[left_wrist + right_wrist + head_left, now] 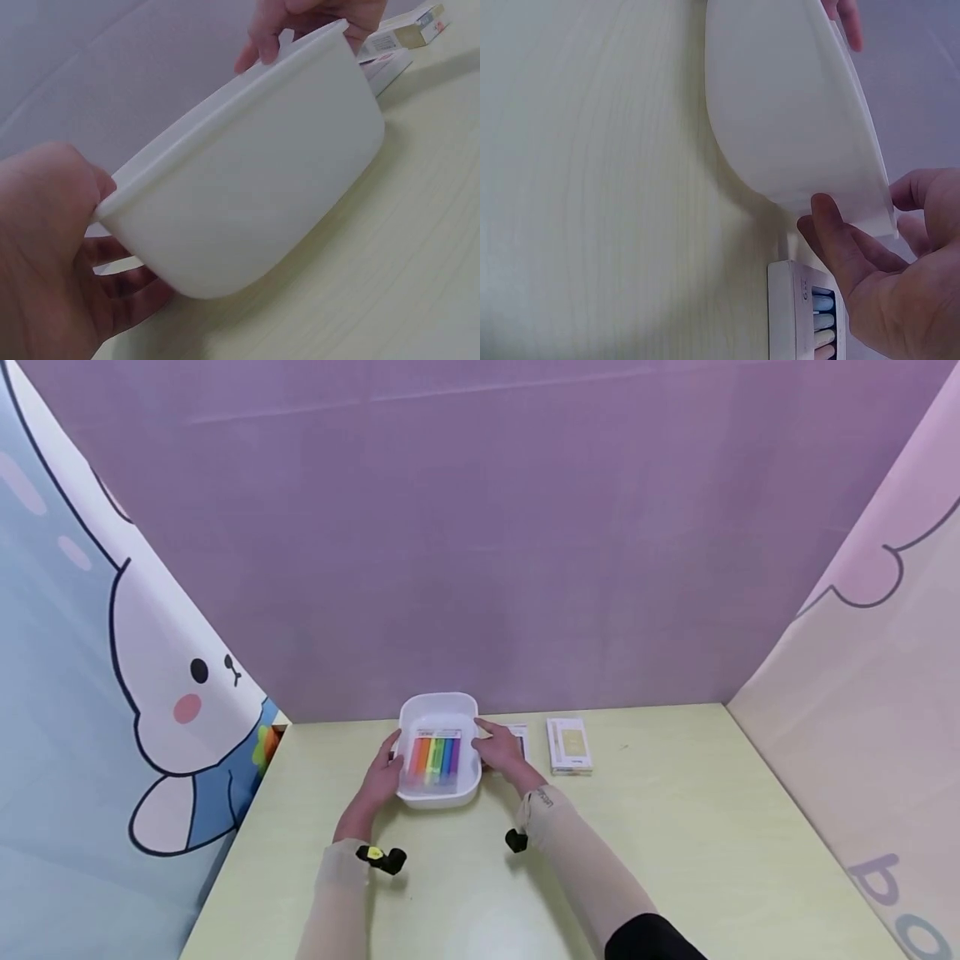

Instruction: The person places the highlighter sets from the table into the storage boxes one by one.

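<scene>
A white plastic basin (438, 802) stands near the back of the table, and in it lies a clear pack of rainbow-coloured markers (435, 758). My left hand (382, 777) grips the basin's left rim, the thumb over the edge and the fingers under it in the left wrist view. On the opposite side my right hand (501, 747) holds the right rim, its fingers (832, 232) against the outer wall. Partly hidden behind that hand is a flat box (784, 311) with pastel sticks showing through its window.
A white and yellow box (570, 747) sits farther right on the table (660, 827). A purple cloth (525, 543) rises along the back edge. Printed cloths flank both sides, the left one with a rabbit (180, 710).
</scene>
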A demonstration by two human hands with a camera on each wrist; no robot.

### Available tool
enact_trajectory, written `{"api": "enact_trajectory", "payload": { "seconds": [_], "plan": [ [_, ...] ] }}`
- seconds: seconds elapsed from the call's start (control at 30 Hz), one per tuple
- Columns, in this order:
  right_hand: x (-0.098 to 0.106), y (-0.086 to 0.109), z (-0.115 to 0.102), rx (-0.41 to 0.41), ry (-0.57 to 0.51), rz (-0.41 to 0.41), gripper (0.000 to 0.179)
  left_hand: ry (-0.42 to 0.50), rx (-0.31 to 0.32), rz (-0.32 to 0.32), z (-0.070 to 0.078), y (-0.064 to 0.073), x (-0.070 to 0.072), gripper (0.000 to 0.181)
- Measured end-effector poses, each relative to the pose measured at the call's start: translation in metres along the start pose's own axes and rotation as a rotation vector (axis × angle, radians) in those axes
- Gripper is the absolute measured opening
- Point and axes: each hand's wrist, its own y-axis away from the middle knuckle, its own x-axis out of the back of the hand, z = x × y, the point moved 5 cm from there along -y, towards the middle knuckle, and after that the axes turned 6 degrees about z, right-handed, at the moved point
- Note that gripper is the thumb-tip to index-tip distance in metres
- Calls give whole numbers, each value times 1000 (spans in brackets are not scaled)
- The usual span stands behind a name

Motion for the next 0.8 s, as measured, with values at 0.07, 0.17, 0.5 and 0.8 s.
{"api": "enact_trajectory", "payload": {
  "seconds": [0.07, 0.17, 0.5, 0.8],
  "plan": [
    [0, -1, 1, -3, -8, -1, 54, 6, -8, -27, -1, -2, 1, 53],
    [1, -2, 2, -3, -6, 8, 53, 28, -25, -62, -3, -6, 1, 53],
    [7, -2, 0, 20, 64, 38, 53, 165, -52, -68, -10, -14, -4, 47],
    [6, -5, -6, 60, 134, 1, 55, 196, -22, -52, -4, -14, -3, 46]
  ]
}}
